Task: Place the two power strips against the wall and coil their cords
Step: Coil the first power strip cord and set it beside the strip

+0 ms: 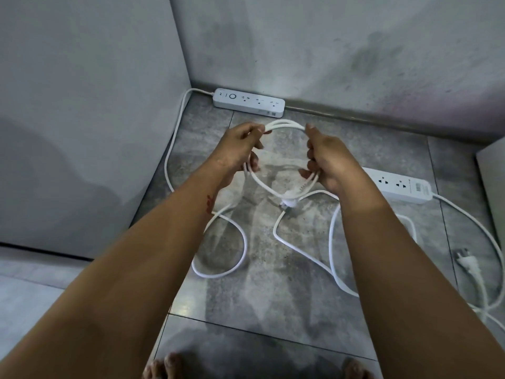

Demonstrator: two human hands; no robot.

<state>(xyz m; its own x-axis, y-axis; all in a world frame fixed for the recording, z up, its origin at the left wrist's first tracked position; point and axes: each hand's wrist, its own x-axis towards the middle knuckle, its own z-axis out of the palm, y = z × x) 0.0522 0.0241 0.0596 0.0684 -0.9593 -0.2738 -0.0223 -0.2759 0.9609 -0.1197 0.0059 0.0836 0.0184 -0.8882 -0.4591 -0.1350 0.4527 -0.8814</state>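
One white power strip (248, 102) lies flat against the back wall near the corner. Its white cord (175, 149) runs left along the side wall and loops on the floor (235, 258). My left hand (240, 149) and my right hand (328, 160) both grip a small coil of this cord (284, 124) above the floor. The cord's plug (289, 201) hangs from the bottom of the coil. A second white power strip (401, 184) lies on the tiles to the right, partly hidden by my right hand. Its cord (481, 231) trails off right, with its plug (464, 261) on the floor.
Grey stone-look tiles (287, 305) cover the floor. A pale panel (82, 132) forms the left side and a stained wall (341, 50) the back. A box edge (492, 170) stands at the far right. My bare toes (164, 367) show at the bottom.
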